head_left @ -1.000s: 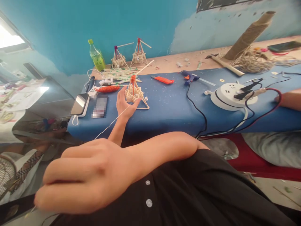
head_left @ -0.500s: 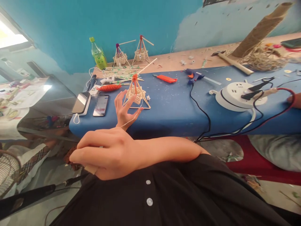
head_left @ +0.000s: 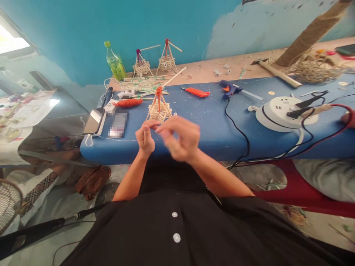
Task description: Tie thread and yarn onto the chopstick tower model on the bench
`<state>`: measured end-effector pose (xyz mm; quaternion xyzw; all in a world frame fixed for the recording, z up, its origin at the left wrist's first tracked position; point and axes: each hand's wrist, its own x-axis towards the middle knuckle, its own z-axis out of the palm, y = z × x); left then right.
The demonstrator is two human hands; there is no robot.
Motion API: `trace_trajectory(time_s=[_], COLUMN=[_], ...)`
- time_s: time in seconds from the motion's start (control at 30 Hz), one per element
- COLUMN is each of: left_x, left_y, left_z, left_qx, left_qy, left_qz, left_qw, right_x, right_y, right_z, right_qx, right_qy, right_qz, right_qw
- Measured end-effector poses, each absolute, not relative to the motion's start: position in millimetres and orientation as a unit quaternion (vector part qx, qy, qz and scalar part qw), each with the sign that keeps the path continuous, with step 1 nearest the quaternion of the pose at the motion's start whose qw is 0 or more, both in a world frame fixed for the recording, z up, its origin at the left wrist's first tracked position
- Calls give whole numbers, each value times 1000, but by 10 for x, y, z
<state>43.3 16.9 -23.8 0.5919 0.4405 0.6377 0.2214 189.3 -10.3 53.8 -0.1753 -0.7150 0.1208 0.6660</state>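
Thread-handling step, prob.: L hand (head_left: 145, 140) looks pinched on white thread (head_left: 119, 140); R hand (head_left: 181, 138) blurred, can't tell its grip. Orange-topped stick pyramid (head_left: 160, 110) stands on worktop (head_left: 215, 125) just beyond; next move likely needs taut thread.

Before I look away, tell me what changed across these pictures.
The right hand has swung forward and rightward, now beside the left hand. The left hand has drawn back from around the orange-topped frame, its fingers now curled. The frame, cutter, glue gun and bottle stayed put.

Green-capped bottle (head_left: 116, 67); hammer (head_left: 280, 74); round power strip (head_left: 270, 117)
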Motion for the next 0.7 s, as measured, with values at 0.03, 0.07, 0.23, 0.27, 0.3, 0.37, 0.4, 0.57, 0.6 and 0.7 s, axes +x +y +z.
trace_trajectory(time_s=[0.03,0.07,0.23,0.27,0.3,0.37,0.4,0.57,0.6,0.7], left_x=[431,432,462,466,467,462,457,425,418,400], left_y=[166,161,127,122,119,112,107,87,87,96], left_z=[-223,-206,-143,-142,-143,-151,-155,-157,-157,-165], left_qx=[585,572,519,511,506,501,501,499,499,501], left_qy=[433,421,409,411,412,417,420,436,439,445], left_qz=[648,666,691,691,691,691,690,678,674,664], left_qw=[226,227,293,304,310,312,311,319,322,333], right_x=[2063,2225,2668,2676,2667,2630,2616,2687,2722,2813], right_y=[90,289,1009,1059,1082,1073,1056,1014,1020,1054], right_z=[436,332,-20,-41,-49,-38,-25,52,71,152], right_qx=[-268,-358,-547,-546,-540,-524,-520,-529,-521,-476], right_qy=[-690,-658,-705,-726,-742,-761,-763,-714,-702,-674], right_qz=[110,110,194,212,226,241,246,292,307,356], right_qw=[664,653,408,360,327,298,296,354,377,438])
